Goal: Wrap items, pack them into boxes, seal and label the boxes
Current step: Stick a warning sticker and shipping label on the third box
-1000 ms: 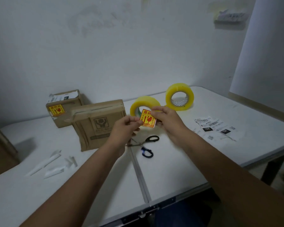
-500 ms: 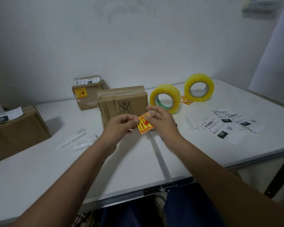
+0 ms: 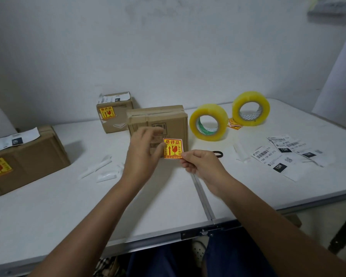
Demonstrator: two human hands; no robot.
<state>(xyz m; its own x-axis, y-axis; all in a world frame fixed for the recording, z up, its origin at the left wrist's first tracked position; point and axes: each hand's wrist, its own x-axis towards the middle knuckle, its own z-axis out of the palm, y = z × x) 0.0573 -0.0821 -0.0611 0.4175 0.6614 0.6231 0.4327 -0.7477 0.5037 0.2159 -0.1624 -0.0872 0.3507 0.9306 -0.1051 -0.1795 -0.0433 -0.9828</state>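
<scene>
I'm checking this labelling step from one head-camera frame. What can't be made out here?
- Scissors: only a black handle loop shows; right hand hides the rest.
- Middle cardboard box: printed front mostly covered by left hand and fragile sticker.
- Shipping labels: print too small.
- Left box: cut by frame edge.

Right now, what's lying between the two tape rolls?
In the head view, a few small yellow-and-red stickers lie on the table between the near roll and the far roll.
</scene>
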